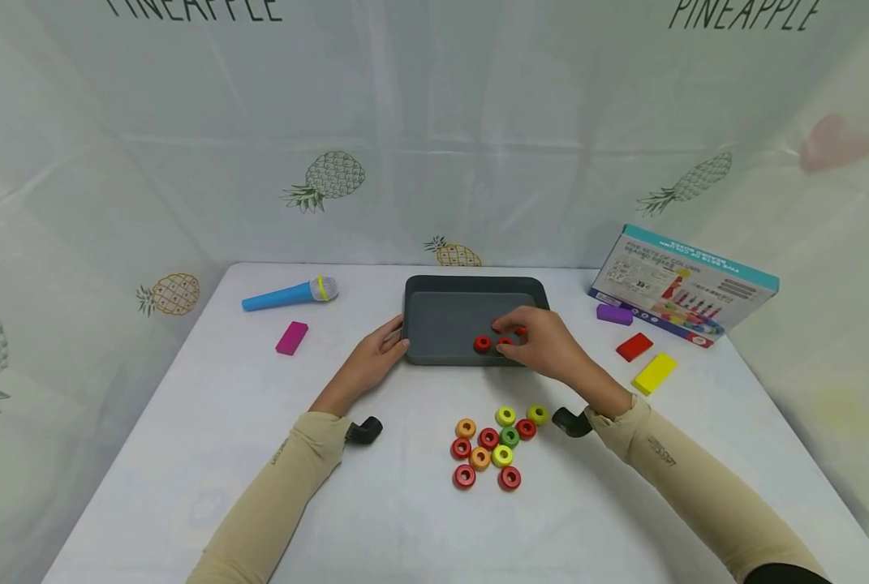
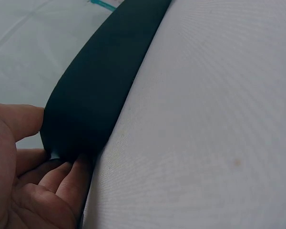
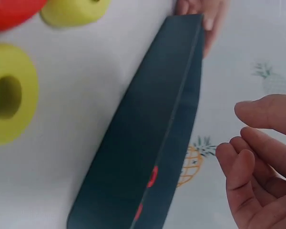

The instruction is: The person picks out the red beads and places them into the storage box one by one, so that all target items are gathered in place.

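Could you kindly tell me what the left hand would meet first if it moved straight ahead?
Most likely the tray: the left hand is right against its side, with no gap visible.

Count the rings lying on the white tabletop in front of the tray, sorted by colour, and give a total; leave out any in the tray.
Red rings: 5
Yellow rings: 3
Orange rings: 2
Green ring: 1
Total: 11

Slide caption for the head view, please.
Left hand grips the dark gray tray, right hand over the red rings inside.
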Demonstrator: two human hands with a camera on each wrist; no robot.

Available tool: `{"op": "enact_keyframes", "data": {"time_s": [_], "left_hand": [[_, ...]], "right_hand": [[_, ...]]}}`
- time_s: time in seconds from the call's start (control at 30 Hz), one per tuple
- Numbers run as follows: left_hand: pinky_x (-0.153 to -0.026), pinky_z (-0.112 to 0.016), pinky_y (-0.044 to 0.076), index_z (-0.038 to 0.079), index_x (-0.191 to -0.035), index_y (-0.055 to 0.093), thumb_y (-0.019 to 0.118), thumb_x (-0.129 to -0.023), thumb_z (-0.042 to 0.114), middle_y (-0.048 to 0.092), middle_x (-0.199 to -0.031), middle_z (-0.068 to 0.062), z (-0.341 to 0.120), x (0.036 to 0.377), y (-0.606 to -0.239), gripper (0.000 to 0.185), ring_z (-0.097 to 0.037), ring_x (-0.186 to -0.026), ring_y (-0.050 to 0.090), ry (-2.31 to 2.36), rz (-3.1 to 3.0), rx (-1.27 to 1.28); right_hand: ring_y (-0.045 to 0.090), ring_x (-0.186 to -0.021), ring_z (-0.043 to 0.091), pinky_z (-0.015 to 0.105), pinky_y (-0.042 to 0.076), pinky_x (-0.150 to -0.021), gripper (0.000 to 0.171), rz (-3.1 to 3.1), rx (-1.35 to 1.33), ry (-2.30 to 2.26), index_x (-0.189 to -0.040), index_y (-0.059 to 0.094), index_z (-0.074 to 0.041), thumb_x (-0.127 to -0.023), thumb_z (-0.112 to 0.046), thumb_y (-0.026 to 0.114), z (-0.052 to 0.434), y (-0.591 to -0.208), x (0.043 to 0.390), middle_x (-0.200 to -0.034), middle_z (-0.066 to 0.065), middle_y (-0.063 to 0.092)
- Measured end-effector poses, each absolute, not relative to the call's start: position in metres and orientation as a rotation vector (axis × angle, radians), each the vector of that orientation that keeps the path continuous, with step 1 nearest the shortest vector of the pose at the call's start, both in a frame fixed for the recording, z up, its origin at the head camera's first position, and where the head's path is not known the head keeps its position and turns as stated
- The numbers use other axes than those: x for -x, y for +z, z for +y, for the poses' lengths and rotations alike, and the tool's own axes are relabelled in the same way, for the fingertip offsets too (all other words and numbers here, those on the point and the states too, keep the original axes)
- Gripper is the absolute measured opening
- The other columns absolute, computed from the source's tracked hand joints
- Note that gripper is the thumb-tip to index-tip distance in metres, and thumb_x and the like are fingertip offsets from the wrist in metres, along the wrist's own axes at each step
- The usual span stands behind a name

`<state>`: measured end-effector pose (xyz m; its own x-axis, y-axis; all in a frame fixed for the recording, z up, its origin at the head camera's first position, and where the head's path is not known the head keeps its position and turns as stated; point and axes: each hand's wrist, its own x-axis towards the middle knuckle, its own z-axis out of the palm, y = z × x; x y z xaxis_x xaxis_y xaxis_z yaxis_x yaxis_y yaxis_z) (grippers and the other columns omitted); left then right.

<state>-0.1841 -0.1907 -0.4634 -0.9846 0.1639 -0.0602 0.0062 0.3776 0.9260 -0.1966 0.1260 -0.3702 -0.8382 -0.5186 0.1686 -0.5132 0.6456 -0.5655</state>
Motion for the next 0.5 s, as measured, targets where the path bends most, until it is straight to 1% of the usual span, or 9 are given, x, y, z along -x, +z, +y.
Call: {"op": "enact_keyframes", "data": {"time_s": [0.2,0.4,0.5], "left_hand": [[-0.123,-0.042,0.032,0.019,-0.161,0.03,0.056,-0.105,0.03,0.044,-0.159,-0.008,-0.19,0.184,-0.463,0.063,-0.019,-0.145,0.045,1.655,2.498,-0.15],[-0.123,-0.043,0.031,0.019,-0.161,0.03,0.056,-0.105,0.032,0.043,-0.159,-0.009,-0.191,0.185,-0.464,0.063,-0.021,-0.145,0.045,1.644,2.509,-0.185],[-0.124,-0.044,0.03,0.018,-0.161,0.029,0.055,-0.106,0.032,0.041,-0.16,-0.01,-0.192,0.185,-0.465,0.063,-0.023,-0.146,0.044,1.636,2.517,-0.214]], "right_hand": [[0.067,-0.099,0.029,0.044,0.059,-0.086,0.025,2.832,0.845,-0.937,-0.11,0.076,-0.008,-0.086,-0.009,0.081,0.139,-0.366,0.179,-0.11,0.011,0.073],[0.066,-0.089,0.025,0.031,0.06,-0.076,0.027,2.795,0.837,-0.932,-0.11,0.076,-0.008,-0.083,-0.008,0.083,0.149,-0.368,0.16,-0.107,0.01,0.074],[0.067,-0.089,0.026,0.028,0.06,-0.074,0.027,2.786,0.843,-0.929,-0.109,0.076,-0.01,-0.083,-0.008,0.083,0.152,-0.371,0.152,-0.105,0.009,0.074]]}}
